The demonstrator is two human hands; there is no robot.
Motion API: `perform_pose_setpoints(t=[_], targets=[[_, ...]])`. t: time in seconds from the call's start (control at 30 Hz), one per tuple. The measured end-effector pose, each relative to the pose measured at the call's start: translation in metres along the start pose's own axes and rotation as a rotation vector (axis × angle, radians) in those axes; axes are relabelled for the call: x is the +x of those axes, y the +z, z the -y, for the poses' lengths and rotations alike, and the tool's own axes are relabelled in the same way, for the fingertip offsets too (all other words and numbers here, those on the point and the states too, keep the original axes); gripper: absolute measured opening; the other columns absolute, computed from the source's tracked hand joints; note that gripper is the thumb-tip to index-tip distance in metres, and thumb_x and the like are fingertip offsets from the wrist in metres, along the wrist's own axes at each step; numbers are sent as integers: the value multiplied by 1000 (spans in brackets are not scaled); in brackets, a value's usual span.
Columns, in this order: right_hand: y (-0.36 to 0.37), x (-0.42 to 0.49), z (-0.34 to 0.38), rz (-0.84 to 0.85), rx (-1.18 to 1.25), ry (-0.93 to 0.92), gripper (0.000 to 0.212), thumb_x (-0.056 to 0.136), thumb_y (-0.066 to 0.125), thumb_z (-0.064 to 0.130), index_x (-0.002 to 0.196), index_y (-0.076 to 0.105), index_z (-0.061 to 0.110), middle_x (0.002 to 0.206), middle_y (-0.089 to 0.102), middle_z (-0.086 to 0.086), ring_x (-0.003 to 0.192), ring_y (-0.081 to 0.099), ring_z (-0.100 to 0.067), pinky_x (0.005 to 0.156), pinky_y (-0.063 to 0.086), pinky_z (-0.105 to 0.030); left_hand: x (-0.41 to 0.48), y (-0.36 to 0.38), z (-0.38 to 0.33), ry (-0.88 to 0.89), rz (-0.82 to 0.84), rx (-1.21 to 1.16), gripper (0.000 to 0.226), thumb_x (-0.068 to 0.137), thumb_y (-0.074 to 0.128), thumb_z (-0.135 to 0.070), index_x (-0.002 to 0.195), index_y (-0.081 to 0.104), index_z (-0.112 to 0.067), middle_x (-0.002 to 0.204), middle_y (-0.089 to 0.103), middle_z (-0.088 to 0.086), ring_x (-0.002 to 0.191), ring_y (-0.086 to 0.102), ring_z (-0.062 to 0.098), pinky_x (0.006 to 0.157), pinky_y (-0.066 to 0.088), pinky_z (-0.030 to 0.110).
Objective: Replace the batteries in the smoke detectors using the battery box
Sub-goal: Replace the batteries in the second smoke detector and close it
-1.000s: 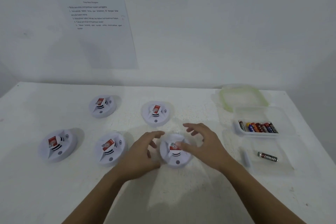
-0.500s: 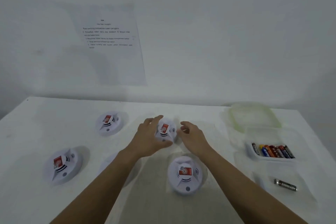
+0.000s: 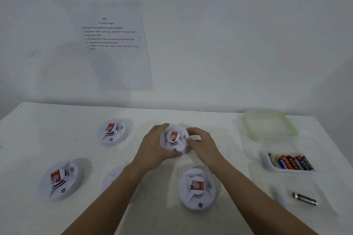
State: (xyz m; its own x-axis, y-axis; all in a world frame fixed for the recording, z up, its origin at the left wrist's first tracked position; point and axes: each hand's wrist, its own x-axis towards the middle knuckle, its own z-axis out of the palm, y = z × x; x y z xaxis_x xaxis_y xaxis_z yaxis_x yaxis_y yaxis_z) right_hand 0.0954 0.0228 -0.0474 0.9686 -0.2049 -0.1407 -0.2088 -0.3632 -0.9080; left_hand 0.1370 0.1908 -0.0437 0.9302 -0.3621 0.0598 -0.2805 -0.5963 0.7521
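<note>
Both hands have closed in — left hand and right hand now grip the far-middle smoke detector, perhaps lifted off the white table; battery box at right, white wall behind.

5 smoke dets, 1 batt box, 1 lid, 1 loose batt

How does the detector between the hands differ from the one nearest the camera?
The far detector is gripped by the left hand and right hand; the near detector lies untouched. The far detector's red sticker stands upright in view, the near detector's lies sideways. Both are round, white and face up.
</note>
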Motion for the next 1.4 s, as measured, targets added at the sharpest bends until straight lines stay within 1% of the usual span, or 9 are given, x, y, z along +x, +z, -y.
perform_pose_setpoints(t=[0.07, 0.13, 0.3, 0.57, 0.83, 1.0, 1.07, 1.23, 1.4], targets=[[-6, -6, 7, -39, 116, -9, 27, 94, 59, 7, 117, 69, 14, 117, 70, -3, 109, 65, -22, 94, 57, -45, 1, -4, -5, -43, 34, -53, 58, 78, 79, -38, 123, 58, -7, 110, 61, 0, 97, 49, 8, 98, 42, 17], [-14, -15, 18, -74, 237, -31, 25, 97, 61, 11, 120, 69, 14, 116, 71, -3, 108, 67, -21, 92, 59, -40, -2, -11, -10, -17, 53, -101, 61, 82, 81, -18, 133, 48, -19, 124, 54, -7, 98, 53, 3, 102, 49, 31], [-34, -42, 47, -86, 426, -176, 27, 96, 66, 25, 123, 69, 26, 118, 72, 6, 108, 68, -15, 94, 59, -37, -18, -31, -45, 77, 82, -262, 85, 64, 82, -58, 138, 41, -54, 128, 50, -26, 110, 61, 5, 79, 59, 22], [-66, -87, 68, 20, 432, -278, 40, 95, 63, 40, 134, 57, 46, 132, 64, 10, 116, 66, -16, 100, 55, -42, -54, -34, -99, 112, 94, -515, 73, 71, 81, -41, 134, 45, -52, 126, 59, -18, 104, 68, 4, 76, 57, 20], [-96, -124, 63, 49, 438, -281, 41, 93, 62, 40, 133, 56, 51, 126, 64, 14, 107, 70, -11, 92, 59, -36, -82, -14, -124, 154, 118, -377, 73, 81, 72, -51, 143, 34, -56, 135, 59, -19, 120, 61, 4, 98, 54, 31], [-107, -135, 44, 0, 376, -279, 45, 87, 69, 46, 129, 57, 49, 121, 63, 20, 110, 68, -14, 92, 60, -38, -100, 3, -141, 218, 16, -197, 63, 82, 68, -51, 135, 36, -61, 128, 54, -31, 110, 55, -13, 87, 52, 15], [-109, -139, 37, -59, 295, -298, 51, 80, 73, 50, 129, 58, 45, 123, 61, 21, 115, 63, -9, 94, 58, -33, -106, 12, -143, 219, 45, -181, 70, 80, 70, -50, 140, 34, -55, 135, 52, -28, 113, 56, -11, 90, 50, 11], [-119, -145, 26, -175, 99, -392, 55, 68, 84, 52, 116, 57, 49, 119, 58, 31, 115, 56, 5, 79, 53, -11, -111, 30, -148, 201, 62, -203, 92, 75, 82, -43, 150, 27, -45, 140, 55, -22, 116, 63, 2, 100, 54, 28], [-133, -150, 22, -168, -67, -416, 69, 62, 73, 73, 124, 62, 45, 121, 53, 28, 115, 51, 1, 77, 47, -11, -110, 37, -153, 208, 99, -233, 90, 75, 86, -34, 148, 34, -38, 137, 59, -17, 118, 62, 4, 99, 53, 24]])
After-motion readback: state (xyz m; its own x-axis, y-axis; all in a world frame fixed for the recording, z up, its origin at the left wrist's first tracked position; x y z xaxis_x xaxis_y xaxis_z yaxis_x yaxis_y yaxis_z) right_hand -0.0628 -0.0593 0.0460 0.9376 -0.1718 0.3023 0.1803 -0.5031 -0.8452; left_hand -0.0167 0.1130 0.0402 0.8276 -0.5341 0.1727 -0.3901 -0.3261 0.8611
